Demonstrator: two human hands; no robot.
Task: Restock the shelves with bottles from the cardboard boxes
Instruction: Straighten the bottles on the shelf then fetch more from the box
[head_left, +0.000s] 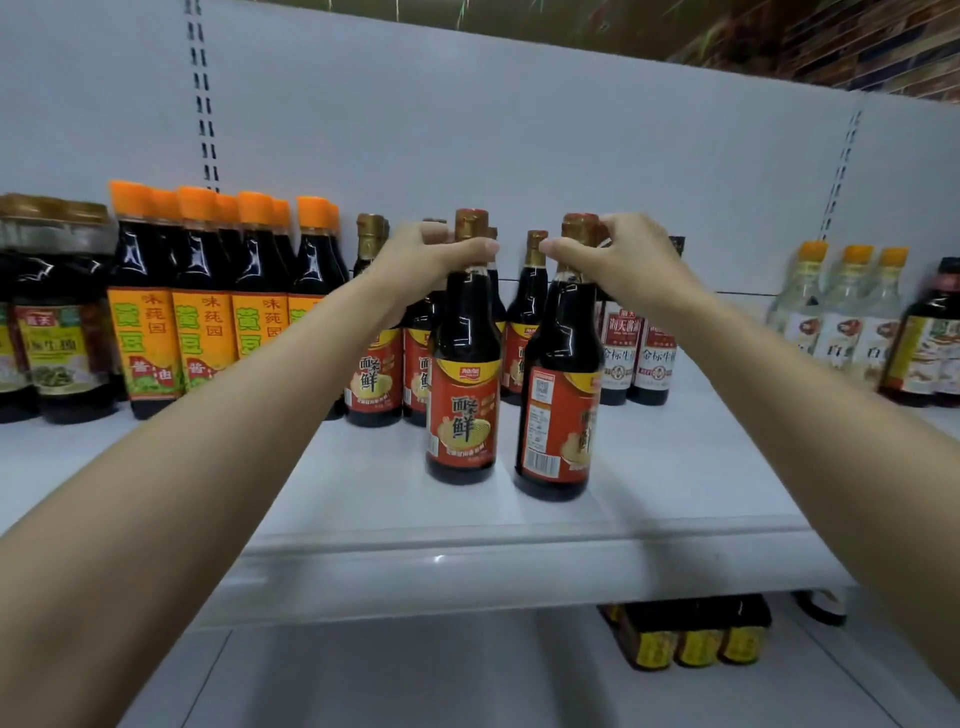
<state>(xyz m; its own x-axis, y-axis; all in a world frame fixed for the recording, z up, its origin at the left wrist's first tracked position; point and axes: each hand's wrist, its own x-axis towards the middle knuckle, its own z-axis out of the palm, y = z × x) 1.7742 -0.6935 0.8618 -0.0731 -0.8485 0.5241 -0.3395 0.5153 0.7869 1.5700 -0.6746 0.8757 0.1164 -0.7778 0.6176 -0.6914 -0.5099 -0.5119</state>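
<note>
Your left hand (426, 260) is curled round the neck of a dark red-labelled bottle (463, 384), thumb lying across just under its gold cap, and your right hand (618, 260) pinches the capped neck of a second red-labelled bottle (561, 400) from above. Both bottles stand on the white shelf (675, 467), side by side and close but not touching; the left one is upright with its label facing you, the right one tilts slightly and shows its barcode side. Behind them, toward 12 o'clock, more bottles of the same kind (374, 358) stand in a cluster against the back panel. At 9 o'clock sit the orange-capped bottles with yellow labels (208, 306), and farther that way dark jars with gold lids (57, 317). At about 1 o'clock, two dark bottles with white labels (636, 353) stand just behind your right wrist. Toward 3 o'clock are clear bottles with orange caps (841, 312), then a dark bottle (930, 343) at the frame's edge. Down at 5 o'clock, on the lower shelf, lie dark yellow-labelled bottles (691, 634).
</note>
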